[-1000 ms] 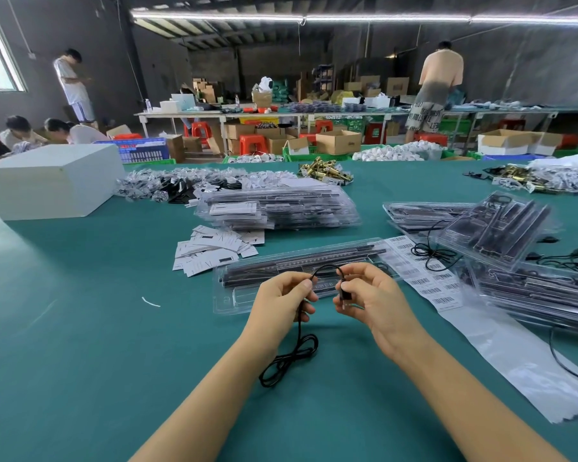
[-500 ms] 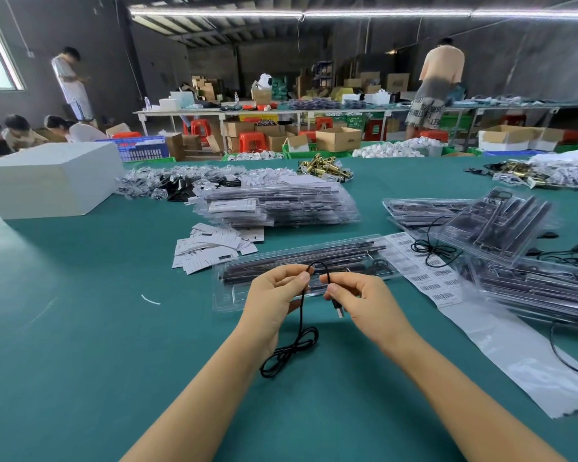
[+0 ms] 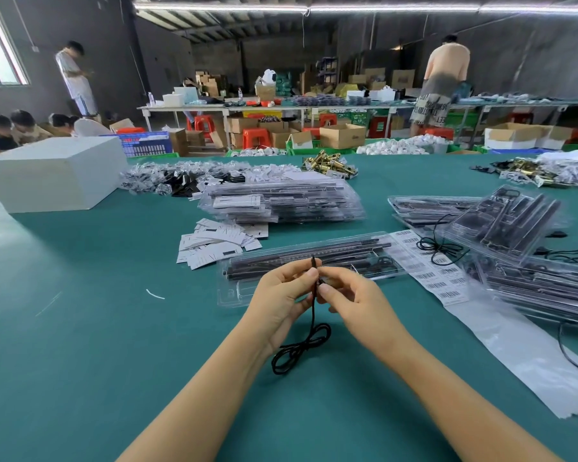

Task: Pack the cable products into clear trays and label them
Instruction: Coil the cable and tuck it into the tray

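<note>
A thin black cable (image 3: 302, 346) hangs in a loose loop between my hands above the green table. My left hand (image 3: 281, 298) pinches its folded upper end between thumb and fingers. My right hand (image 3: 354, 305) pinches the cable just below, fingertips touching the left ones. Right behind my hands lies a long clear tray (image 3: 234, 295) holding black rods. A strip of barcode labels (image 3: 427, 265) lies to the tray's right, on a white backing sheet.
A stack of filled clear trays (image 3: 281, 201) sits behind, with loose white cards (image 3: 214, 241) in front of it. More trays and loose cables (image 3: 514, 235) crowd the right side. A white box (image 3: 54, 171) stands far left. People work in the background.
My hands have come together, closing the cable's arch into a tight fold held upright. The hanging loop has stayed below them.
</note>
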A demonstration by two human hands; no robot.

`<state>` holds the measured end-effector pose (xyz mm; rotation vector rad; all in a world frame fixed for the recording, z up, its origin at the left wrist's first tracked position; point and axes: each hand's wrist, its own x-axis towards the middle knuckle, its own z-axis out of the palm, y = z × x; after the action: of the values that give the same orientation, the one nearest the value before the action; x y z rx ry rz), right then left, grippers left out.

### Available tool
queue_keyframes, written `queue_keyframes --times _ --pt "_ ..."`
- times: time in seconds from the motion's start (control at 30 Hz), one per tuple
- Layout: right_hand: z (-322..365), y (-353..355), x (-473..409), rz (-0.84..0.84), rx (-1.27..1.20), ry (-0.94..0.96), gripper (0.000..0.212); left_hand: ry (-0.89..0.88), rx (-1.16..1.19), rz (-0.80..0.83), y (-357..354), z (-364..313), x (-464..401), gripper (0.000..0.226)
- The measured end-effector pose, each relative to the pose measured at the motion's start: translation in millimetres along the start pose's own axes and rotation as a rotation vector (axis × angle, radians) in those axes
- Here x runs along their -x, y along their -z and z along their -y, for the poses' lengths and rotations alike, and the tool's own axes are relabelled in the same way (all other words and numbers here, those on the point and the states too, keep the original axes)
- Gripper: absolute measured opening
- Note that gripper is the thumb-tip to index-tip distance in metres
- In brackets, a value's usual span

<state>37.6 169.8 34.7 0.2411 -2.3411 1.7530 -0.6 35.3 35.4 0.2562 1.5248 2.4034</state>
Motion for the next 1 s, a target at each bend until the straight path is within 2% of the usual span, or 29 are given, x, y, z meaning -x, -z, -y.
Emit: queue_keyframes --times 0.17,0.3,0.4,0.5,0.63,0.8,0.9,1.0 --pt "-4 0 -1 -0.081 -0.082 -0.060 0.007 0.003 0.091 -0.018 0 0 0 0.018" --pt "-4 -2 0 -0.076 -0.355 -0.202 0.003 -0.061 -0.066 -0.083 -5 3 2 0.024" --pt "-2 -2 -1 -0.055 -0.452 -0.269 0.004 -0.145 -0.217 -0.162 -9 4 2 0.025" --pt "-1 -5 -2 -0.014 -0.528 -0.296 0.005 -0.214 -0.215 -0.195 -12 5 4 0.018" --pt "-5 -7 -2 -0.017 -0.488 -0.256 0.008 -0.198 -0.224 -0.198 -11 5 4 0.007" --pt "-8 -1 -4 -0.018 -0.509 -0.277 0.016 -0.236 -0.242 -0.194 -9 0 3 0.010" --pt "-6 1 -3 0.006 -0.413 -0.243 0.019 -0.225 -0.232 -0.240 -1 -7 0 0.008" --pt "-6 -1 -2 -0.010 -0.287 -0.148 0.022 -0.171 -0.173 -0.207 1 -9 0 0.006"
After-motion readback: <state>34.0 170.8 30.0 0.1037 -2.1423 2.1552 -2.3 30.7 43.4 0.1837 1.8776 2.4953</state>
